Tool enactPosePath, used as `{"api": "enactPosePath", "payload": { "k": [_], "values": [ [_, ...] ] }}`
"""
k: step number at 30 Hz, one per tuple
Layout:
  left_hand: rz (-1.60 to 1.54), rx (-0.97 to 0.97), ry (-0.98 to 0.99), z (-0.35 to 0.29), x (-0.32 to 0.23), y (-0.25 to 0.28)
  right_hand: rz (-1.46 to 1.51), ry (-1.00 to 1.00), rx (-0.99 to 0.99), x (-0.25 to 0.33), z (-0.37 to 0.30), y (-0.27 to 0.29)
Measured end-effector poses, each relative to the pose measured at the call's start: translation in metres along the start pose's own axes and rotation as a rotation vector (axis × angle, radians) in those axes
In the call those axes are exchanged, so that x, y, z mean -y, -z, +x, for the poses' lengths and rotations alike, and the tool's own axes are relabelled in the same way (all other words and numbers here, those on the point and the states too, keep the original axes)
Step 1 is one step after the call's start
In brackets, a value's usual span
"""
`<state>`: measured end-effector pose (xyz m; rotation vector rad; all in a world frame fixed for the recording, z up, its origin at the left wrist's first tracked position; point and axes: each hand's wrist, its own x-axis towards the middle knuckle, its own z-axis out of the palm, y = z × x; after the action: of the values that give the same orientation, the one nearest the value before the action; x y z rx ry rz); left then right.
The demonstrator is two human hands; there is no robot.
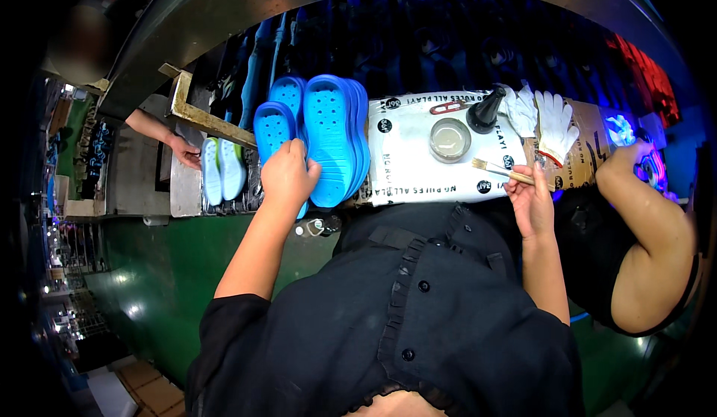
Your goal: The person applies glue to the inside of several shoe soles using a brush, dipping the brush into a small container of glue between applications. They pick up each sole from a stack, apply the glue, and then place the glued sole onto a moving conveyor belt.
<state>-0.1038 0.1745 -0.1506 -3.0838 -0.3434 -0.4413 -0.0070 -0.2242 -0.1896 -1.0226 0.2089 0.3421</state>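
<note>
My left hand [286,172] is closed over the near part of a blue shoe sole [275,124] with small holes in its toe half. Close beside it stands a stack of larger blue soles [328,137], and another blue sole [287,92] lies just behind. In my right hand [532,196] is a thin paintbrush [515,175], its bristles pointing left. Those bristles hover near a round glass dish [449,140] of cloudy liquid, apart from it. The dish stands on a white printed sheet [407,170].
Behind the dish are a black cone-shaped bottle [487,110] and red-handled snips [450,107]. White gloves [554,125] lie on cardboard to the right. A co-worker's hand [184,152] is by two pale soles [222,170] at left; another person's arm [650,223] is at right.
</note>
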Motion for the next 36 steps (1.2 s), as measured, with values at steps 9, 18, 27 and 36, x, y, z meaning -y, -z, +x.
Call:
{"api": "enactPosePath", "payload": {
  "k": [9,18,27,36],
  "values": [
    [-0.744,-0.028,0.249,-0.010,-0.003,0.006,-0.210,0.137,0.002,0.000,0.008,-0.019],
    [-1.772,0.212,0.536,-0.033,-0.012,0.047,-0.665,0.351,0.077,-0.011,0.037,-0.052],
    [-1.858,0.494,0.650,-0.075,-0.021,0.043,-0.876,0.427,0.056,-0.024,0.057,-0.065],
    [-1.874,0.379,0.748,-0.070,-0.026,0.034,-0.823,0.511,0.010,-0.011,0.047,-0.071]
  ]
}}
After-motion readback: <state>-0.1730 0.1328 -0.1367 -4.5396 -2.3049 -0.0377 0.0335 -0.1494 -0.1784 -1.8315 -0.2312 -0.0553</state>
